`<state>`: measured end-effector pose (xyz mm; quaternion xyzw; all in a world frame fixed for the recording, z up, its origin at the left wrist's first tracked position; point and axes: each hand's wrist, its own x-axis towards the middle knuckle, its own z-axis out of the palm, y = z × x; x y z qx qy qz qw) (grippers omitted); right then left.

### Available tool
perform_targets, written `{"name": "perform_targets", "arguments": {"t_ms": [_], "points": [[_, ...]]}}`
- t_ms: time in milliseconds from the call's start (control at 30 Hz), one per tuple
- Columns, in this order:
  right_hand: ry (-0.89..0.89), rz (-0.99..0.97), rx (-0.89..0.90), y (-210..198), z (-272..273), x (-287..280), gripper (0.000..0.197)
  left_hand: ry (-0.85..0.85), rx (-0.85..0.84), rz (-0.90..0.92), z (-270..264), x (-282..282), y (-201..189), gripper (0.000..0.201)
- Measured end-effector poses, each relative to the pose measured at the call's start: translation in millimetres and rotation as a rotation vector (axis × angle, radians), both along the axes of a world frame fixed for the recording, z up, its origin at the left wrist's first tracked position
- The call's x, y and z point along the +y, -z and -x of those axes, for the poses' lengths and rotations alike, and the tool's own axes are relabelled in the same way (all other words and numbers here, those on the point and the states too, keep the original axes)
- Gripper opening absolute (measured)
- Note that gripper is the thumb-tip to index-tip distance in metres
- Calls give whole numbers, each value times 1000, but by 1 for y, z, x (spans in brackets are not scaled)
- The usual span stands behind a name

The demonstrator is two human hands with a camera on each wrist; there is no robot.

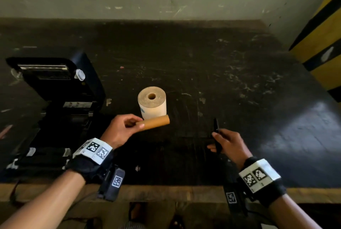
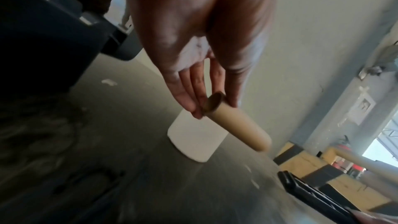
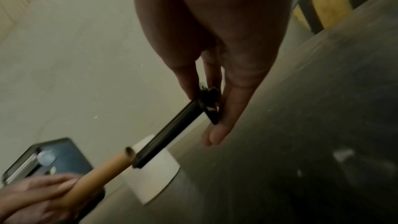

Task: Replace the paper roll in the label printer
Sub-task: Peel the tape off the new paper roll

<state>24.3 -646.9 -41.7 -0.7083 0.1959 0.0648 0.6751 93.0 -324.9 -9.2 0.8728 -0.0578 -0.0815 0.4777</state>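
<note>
Paper roll (image 1: 152, 102), full, stands on end near the middle of the dark desk (image 1: 230, 73), core hole facing up. Just in front of it the left hand (image 1: 120, 130) holds an empty cardboard tube (image 1: 156, 122) off the desk; tube's long axis runs left-right, free end pointing right and slightly up, fingers pinching the left end. Right hand (image 1: 229, 144) grips a black spindle (image 1: 216, 132), which points up and away, well apart from the tube. Printer (image 1: 55, 99) sits at the desk's left edge, lid raised, bay open. Bare desk lies right of the roll as far as a yellow-and-black striped post (image 1: 321, 44); wall runs along the back edge. Both forearms reach in from the near edge, wrists banded.

Left wrist view: left hand (image 2: 193, 54) seen palm-side, fingers (image 2: 189, 94) long and nearly straight, tips closing with the thumb on the tube's (image 2: 237, 125) open near end. Tube angles down and right, away from the camera. Roll (image 2: 197, 140) behind it, upright on the desk. Spindle (image 2: 312, 195) enters at lower right; printer (image 2: 43, 31) dark at upper left.

Right wrist view: right hand (image 3: 215, 48), fingers (image 3: 228, 108) narrow, holding the spindle's (image 3: 168, 134) flanged end. Spindle slants down-left, its tip just beside the tube's (image 3: 96, 176) open mouth; touching or not, cannot tell. Left hand (image 3: 36, 198) blurred at lower left. Roll (image 3: 155, 176) behind, printer (image 3: 47, 161) beyond.
</note>
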Motion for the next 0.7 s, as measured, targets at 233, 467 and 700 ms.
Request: {"name": "perform_targets", "arguments": {"t_ms": [233, 467, 700], "points": [[-308, 640, 42, 29, -3, 53, 18, 77, -2, -170, 19, -23, 40, 21], [-366, 710, 92, 20, -1, 57, 18, 166, -46, -226, 13, -14, 51, 28], [-419, 821, -221, -22, -44, 78, 46, -237, 26, -31, -18, -13, 23, 44]]}}
